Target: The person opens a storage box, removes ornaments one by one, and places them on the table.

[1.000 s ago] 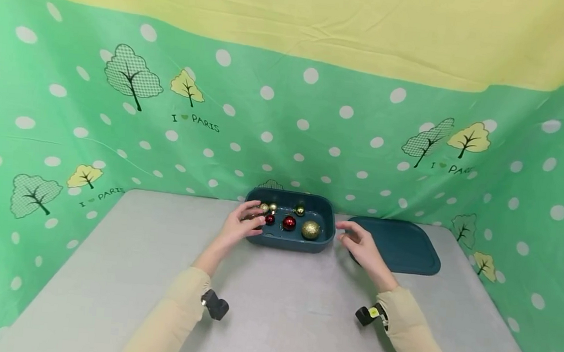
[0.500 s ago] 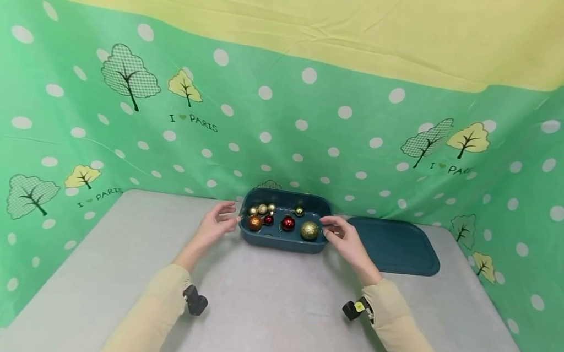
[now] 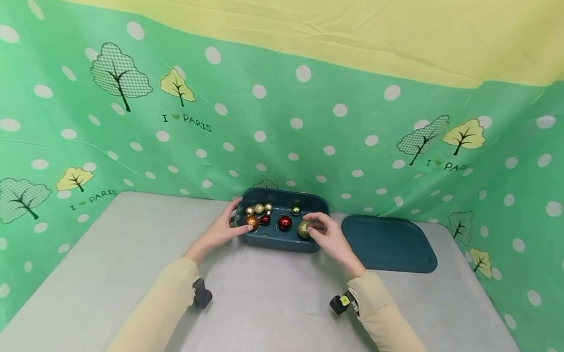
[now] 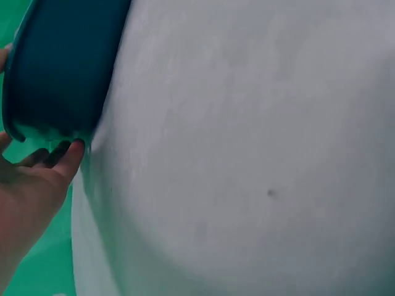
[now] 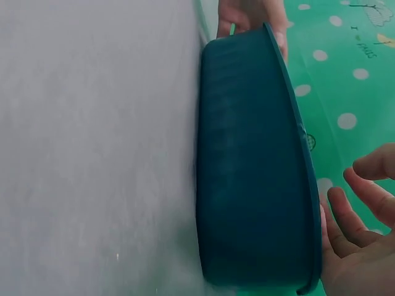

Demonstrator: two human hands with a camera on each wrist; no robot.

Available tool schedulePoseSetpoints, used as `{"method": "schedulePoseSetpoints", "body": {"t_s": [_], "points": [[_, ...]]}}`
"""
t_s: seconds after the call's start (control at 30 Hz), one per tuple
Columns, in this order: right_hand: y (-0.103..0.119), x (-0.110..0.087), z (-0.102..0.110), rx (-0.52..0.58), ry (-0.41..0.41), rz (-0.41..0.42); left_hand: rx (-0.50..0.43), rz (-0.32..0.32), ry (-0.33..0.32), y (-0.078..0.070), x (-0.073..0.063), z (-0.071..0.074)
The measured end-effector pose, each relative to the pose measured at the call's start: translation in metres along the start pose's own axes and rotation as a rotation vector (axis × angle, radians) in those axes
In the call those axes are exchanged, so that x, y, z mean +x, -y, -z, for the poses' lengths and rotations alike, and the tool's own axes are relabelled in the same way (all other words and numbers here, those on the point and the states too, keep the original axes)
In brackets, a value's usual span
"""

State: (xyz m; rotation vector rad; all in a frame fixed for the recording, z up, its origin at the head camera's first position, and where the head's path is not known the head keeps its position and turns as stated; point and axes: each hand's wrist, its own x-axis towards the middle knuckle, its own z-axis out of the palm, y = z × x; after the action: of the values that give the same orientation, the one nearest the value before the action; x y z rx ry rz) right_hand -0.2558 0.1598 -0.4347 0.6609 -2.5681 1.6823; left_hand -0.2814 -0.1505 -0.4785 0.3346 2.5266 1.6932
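Observation:
A dark blue plastic box point(image 3: 279, 244) stands at the back of the table with several Christmas baubles in it. My left hand point(image 3: 220, 231) grips its left end, thumb over the rim beside the orange bauble point(image 3: 252, 221); in the left wrist view, fingers point(image 4: 73, 155) lie against the outer end wall. My right hand point(image 3: 329, 236) reaches over the right end, by the large gold bauble point(image 3: 303, 230), which it partly covers. The right wrist view shows its fingers point(image 5: 349, 216) loosely bent above the rim, with no bauble visible between them. A red bauble point(image 3: 284, 222) lies mid-box.
A matching blue lid point(image 3: 390, 244) lies flat on the table to the right of the box. The grey-white tabletop point(image 3: 271, 308) stretches in front. A green and yellow printed cloth point(image 3: 287, 110) hangs behind and at both sides.
My left hand drew back left from over the baubles, then came onto the box's left end. My right hand moved left, from beside the box to over the large gold bauble.

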Motion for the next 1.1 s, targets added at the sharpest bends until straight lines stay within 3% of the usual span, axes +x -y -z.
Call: {"method": "schedulePoseSetpoints", "body": {"t_s": [0.2,0.43,0.6,0.73,1.1], "points": [[0.031,-0.001,-0.007,0.008,0.009,0.025,-0.084,-0.001,0.033,0.000,-0.001,0.003],[-0.004,0.013,-0.001,-0.149,0.004,-0.003,-0.114,0.014,0.092,-0.020,-0.013,0.007],[-0.006,0.020,0.003,-0.237,0.041,-0.115,-0.161,0.033,0.126,-0.020,-0.014,0.009],[-0.005,0.028,0.000,-0.335,0.060,-0.135,-0.179,0.039,0.130,-0.019,-0.014,0.008],[-0.003,0.039,-0.010,-0.330,0.115,-0.224,-0.151,0.053,0.134,-0.023,-0.015,0.007]]}}
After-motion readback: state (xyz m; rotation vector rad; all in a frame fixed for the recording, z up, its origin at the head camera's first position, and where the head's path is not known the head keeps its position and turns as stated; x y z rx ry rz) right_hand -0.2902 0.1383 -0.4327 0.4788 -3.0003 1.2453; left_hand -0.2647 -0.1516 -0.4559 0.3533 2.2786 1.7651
